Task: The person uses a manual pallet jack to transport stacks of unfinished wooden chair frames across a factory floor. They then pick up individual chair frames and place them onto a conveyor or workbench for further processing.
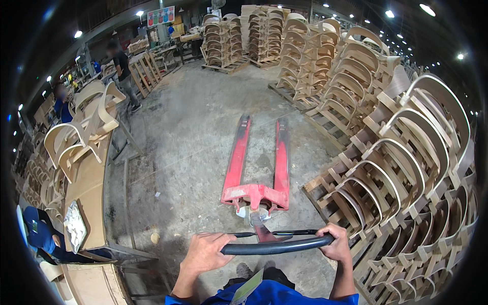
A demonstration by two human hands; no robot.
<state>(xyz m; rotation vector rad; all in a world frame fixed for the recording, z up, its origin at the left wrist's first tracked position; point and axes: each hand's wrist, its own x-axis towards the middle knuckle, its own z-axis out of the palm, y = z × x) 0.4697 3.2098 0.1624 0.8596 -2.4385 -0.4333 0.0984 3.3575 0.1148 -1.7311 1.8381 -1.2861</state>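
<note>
A red pallet jack [256, 168] stands on the concrete floor ahead of me, its two empty forks pointing away. Its black loop handle [274, 246] is near my chest. My left hand [206, 251] grips the left end of the handle. My right hand [335, 241] grips the right end.
Stacks of bent plywood chair frames on pallets [401, 168] fill the right side and the back [264, 35]. A workbench [89, 173] with more chair frames runs along the left. A person in dark clothes [122, 71] stands far left; another in blue [40, 234] is near the bench.
</note>
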